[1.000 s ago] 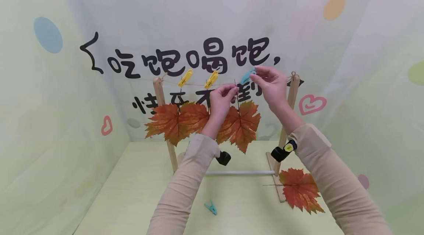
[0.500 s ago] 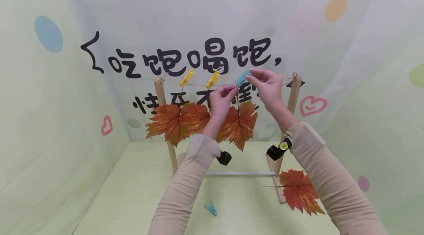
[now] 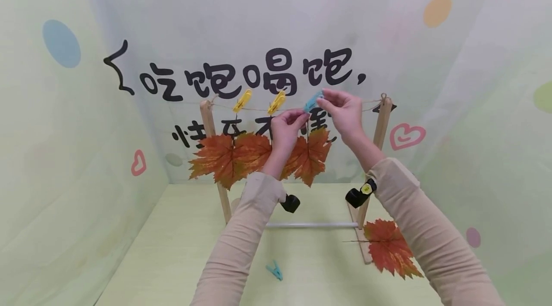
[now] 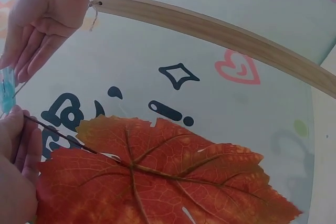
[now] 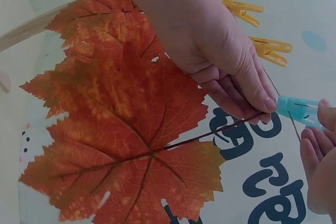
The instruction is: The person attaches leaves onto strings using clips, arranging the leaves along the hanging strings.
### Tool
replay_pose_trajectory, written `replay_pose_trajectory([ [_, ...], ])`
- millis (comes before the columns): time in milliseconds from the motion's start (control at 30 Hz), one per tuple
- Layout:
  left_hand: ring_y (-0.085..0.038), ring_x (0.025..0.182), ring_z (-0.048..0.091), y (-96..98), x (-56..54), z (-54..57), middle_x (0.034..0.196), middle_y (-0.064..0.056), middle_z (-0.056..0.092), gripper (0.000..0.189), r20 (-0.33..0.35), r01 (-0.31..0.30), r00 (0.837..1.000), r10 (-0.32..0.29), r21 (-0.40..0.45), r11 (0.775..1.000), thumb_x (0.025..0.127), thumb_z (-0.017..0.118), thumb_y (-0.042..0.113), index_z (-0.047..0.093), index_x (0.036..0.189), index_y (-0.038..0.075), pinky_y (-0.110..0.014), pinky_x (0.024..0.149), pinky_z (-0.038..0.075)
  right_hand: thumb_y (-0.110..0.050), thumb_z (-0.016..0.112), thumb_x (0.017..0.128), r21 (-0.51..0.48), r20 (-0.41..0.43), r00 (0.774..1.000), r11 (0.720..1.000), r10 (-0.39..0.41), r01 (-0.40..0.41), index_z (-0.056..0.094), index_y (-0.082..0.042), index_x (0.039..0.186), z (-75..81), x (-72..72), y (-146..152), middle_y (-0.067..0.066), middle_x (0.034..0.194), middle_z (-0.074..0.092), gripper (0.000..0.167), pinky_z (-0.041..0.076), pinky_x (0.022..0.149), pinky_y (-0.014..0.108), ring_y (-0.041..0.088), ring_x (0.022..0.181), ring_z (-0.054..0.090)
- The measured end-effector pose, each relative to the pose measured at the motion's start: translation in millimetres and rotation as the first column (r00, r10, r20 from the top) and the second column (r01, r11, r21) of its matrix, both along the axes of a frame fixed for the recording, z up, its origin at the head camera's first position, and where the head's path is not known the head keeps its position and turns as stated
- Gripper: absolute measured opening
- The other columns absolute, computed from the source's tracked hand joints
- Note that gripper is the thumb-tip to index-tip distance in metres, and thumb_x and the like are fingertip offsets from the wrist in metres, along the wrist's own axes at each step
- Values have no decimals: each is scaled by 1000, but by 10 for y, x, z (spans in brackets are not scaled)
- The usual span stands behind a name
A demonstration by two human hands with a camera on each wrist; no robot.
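Observation:
My left hand [image 3: 285,134] pinches the stem of an orange-red maple leaf [image 3: 311,155] at the height of the string [image 3: 258,109]. Just right of it, my right hand [image 3: 346,112] pinches a blue clothespin [image 3: 314,101] between thumb and fingers. In the right wrist view, the tip of that clothespin [image 5: 296,108] is at the string, right beside the left fingertips and the stem top. Whether its tip clamps the stem cannot be told. Two yellow clothespins, one on the left [image 3: 243,101] and one in the middle [image 3: 276,103], sit on the string with leaves [image 3: 217,160] hanging below.
Two wooden posts, left [image 3: 207,119] and right [image 3: 382,121], carry the string. A white rod [image 3: 310,225] joins them low down. Another maple leaf [image 3: 391,246] lies by the right foot, and a second blue clothespin [image 3: 274,270] lies on the table [image 3: 172,248].
My right hand has moved left and slightly down, bringing the blue clothespin to the stem top beside my left fingers. The pinched leaf has shifted a little left and up.

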State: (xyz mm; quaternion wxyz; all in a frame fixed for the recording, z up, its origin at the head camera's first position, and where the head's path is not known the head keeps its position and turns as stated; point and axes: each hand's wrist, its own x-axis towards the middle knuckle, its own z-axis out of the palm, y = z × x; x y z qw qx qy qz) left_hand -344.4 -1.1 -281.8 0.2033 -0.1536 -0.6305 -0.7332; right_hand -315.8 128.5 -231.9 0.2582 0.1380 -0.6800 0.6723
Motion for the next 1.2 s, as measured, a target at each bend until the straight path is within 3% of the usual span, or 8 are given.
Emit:
replay_pose_trajectory([
  [167, -12, 73, 64, -4, 2, -9, 89, -17, 67, 19, -17, -7, 1000, 7, 9, 1000, 78, 69, 6, 67, 92, -6, -26, 70, 54, -6, 69, 79, 36, 18, 1000, 999, 7, -7, 61, 5, 109, -5, 14, 17, 4, 93, 69, 33, 49, 78, 18, 5, 79, 61],
  [367, -14, 74, 64, -27, 23, -49, 89, -15, 68, 20, -35, -44, 999, 41, -65, 997, 78, 70, 10, 68, 93, -4, -24, 71, 53, -7, 69, 79, 71, -3, 1000, 997, -9, 9, 60, 3, 113, -29, 46, 37, 12, 102, 66, 37, 48, 75, 17, 4, 80, 60],
  [467, -13, 72, 64, -40, 35, -59, 88, -14, 68, 19, -54, -53, 997, 49, -89, 995, 79, 70, 10, 69, 92, -3, -24, 70, 53, -5, 69, 79, 73, -30, 1000, 997, 0, 2, 59, 4, 114, -45, 63, 67, 9, 101, 66, 37, 47, 71, 15, 4, 80, 60],
  [633, -16, 73, 65, -67, 82, -43, 88, -14, 68, 19, -82, -62, 995, 51, -136, 989, 79, 70, 10, 69, 92, -2, -24, 69, 53, -4, 69, 79, 78, -66, 998, 997, 16, -10, 57, 4, 115, -76, 123, 149, 9, 104, 66, 39, 47, 75, 16, 4, 82, 60],
  [800, -16, 77, 65, -125, 126, -34, 90, -11, 69, 20, -91, -61, 995, 42, -211, 976, 78, 71, 13, 70, 94, 0, -23, 70, 53, -8, 68, 80, 128, -56, 998, 992, 26, -18, 57, 4, 117, -131, 207, 282, -4, 97, 67, 40, 47, 79, 16, 3, 85, 60],
  [1000, -15, 77, 62, -263, 173, -72, 88, -7, 69, 24, -64, -52, 997, 34, -299, 953, 78, 72, 21, 70, 95, 4, -23, 66, 52, -10, 66, 83, 222, -19, 999, 974, 42, -37, 56, 4, 117, -286, 323, 470, -2, 99, 66, 38, 47, 76, 14, 2, 87, 59],
  [1200, -14, 78, 62, -440, 232, -164, 89, -5, 68, 23, -52, -44, 998, 27, -341, 939, 79, 70, 22, 70, 96, 7, -23, 68, 52, -15, 63, 86, 317, 67, 992, 940, 110, -126, 53, 5, 121, -573, 428, 688, -14, 99, 61, 41, 47, 80, 14, 2, 91, 57],
])
